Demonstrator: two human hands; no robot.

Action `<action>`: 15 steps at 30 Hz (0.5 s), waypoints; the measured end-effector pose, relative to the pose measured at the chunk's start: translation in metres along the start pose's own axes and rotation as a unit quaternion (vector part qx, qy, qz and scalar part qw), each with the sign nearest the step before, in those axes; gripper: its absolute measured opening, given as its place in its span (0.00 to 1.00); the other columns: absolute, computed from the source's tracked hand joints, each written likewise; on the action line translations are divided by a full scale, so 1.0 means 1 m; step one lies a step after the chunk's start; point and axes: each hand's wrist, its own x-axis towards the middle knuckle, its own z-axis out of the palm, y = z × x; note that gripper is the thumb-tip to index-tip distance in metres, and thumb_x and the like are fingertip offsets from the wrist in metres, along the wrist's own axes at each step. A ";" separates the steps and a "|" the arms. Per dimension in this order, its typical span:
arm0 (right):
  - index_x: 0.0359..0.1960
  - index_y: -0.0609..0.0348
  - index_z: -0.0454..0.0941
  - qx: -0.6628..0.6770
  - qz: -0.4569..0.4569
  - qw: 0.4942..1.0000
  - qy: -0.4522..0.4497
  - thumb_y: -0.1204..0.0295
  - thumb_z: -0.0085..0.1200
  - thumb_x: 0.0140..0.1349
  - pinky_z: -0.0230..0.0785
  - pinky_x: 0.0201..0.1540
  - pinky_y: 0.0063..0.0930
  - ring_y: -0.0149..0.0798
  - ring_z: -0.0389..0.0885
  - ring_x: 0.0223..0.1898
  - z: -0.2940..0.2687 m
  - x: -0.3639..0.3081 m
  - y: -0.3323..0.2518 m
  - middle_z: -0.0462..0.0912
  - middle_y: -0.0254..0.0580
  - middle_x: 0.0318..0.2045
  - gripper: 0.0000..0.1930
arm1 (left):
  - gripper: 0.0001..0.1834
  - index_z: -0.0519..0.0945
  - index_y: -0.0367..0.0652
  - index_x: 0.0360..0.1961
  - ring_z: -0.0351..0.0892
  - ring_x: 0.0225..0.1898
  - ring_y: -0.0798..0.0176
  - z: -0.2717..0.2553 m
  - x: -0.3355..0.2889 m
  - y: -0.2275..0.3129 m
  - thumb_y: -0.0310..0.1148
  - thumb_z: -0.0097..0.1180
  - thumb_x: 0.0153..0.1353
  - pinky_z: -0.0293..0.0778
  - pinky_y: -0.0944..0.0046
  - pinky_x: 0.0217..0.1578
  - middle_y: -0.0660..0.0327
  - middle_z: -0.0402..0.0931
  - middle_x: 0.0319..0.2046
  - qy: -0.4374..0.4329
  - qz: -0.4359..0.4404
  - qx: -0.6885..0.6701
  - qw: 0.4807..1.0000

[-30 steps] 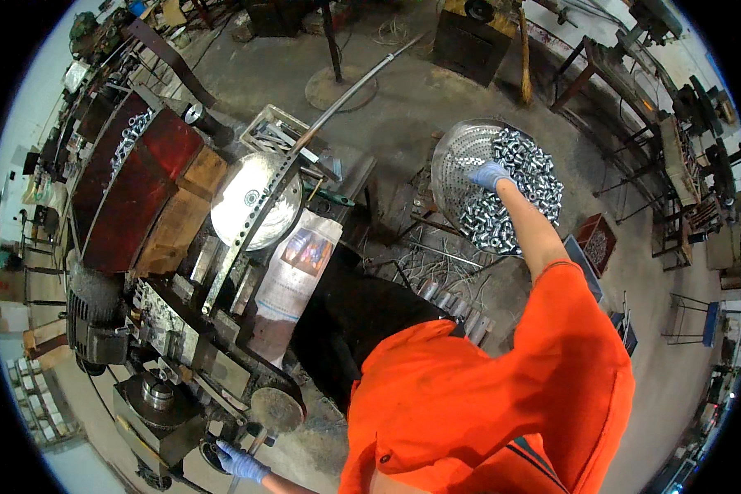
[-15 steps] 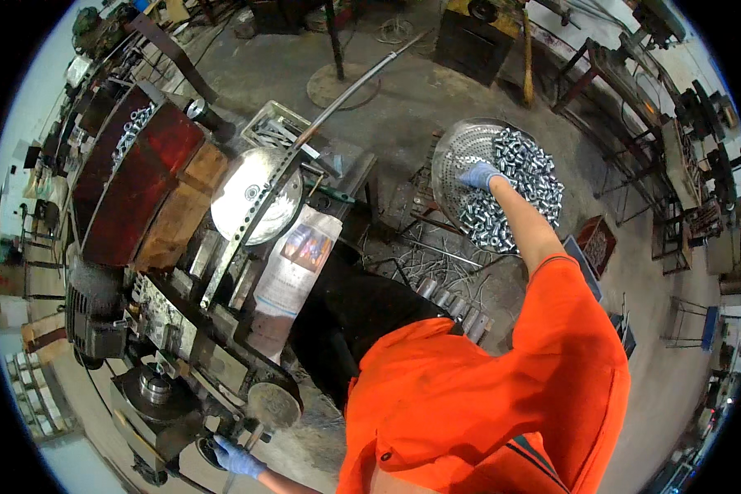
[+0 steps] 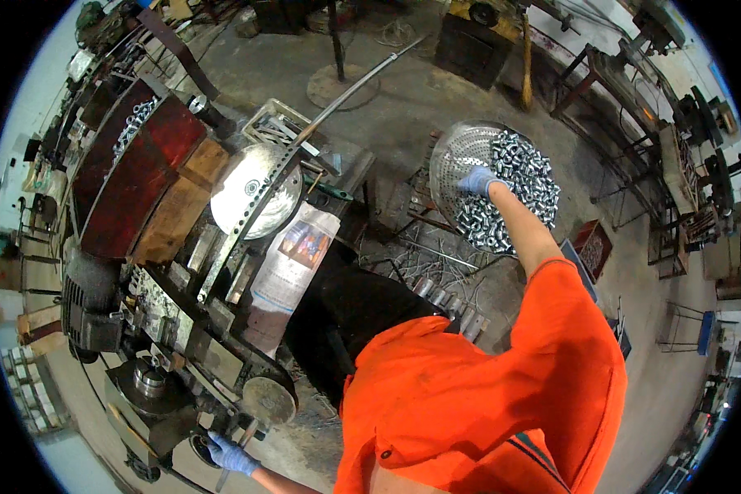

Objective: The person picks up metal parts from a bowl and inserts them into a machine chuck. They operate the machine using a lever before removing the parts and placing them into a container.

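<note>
My right hand, in a blue glove, reaches over a round perforated metal tray. Its fingers are drawn together at the edge of a heap of short shiny metal sleeves; whatever they may hold is hidden. At the lower left, my left hand, also gloved in blue, closes over a metal lever on the machine. A dark handwheel lies just beside its fingertips. Near that hand are a round metal disc and a cylindrical chuck.
A red bin holding metal parts stands on the left. A large shiny disc, a long perforated bar and a paper sack lie across the machine. Thin metal rods litter the floor below the tray.
The lever under my left hand has turned, and its lower end now shows past the glove. My left hand has shifted slightly. My right hand stays at the heap's edge.
</note>
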 end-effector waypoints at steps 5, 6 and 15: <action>0.42 0.61 0.78 0.098 -0.013 0.992 0.085 0.48 0.51 0.49 0.67 0.50 0.36 0.52 0.77 0.45 0.016 -0.001 0.011 0.78 0.56 0.42 0.28 | 0.23 0.77 0.28 0.40 0.74 0.29 0.61 -0.001 -0.002 0.005 0.44 0.49 0.62 0.69 0.63 0.36 0.50 0.80 0.34 0.001 0.009 0.002 1.000; 0.42 0.64 0.77 0.132 -0.038 0.984 0.117 0.47 0.53 0.47 0.67 0.49 0.36 0.52 0.77 0.44 0.014 -0.005 0.010 0.79 0.58 0.40 0.30 | 0.23 0.77 0.28 0.39 0.74 0.28 0.61 -0.003 -0.004 0.009 0.43 0.49 0.62 0.69 0.63 0.36 0.50 0.80 0.34 -0.003 0.007 0.006 1.000; 0.36 0.64 0.78 0.624 0.041 0.773 0.109 0.65 0.56 0.57 0.70 0.35 0.23 0.27 0.76 0.29 -0.007 -0.034 -0.002 0.80 0.34 0.27 0.13 | 0.21 0.78 0.31 0.42 0.72 0.28 0.68 -0.017 0.007 0.017 0.43 0.49 0.63 0.69 0.66 0.28 0.58 0.79 0.29 -0.048 0.056 -0.150 0.986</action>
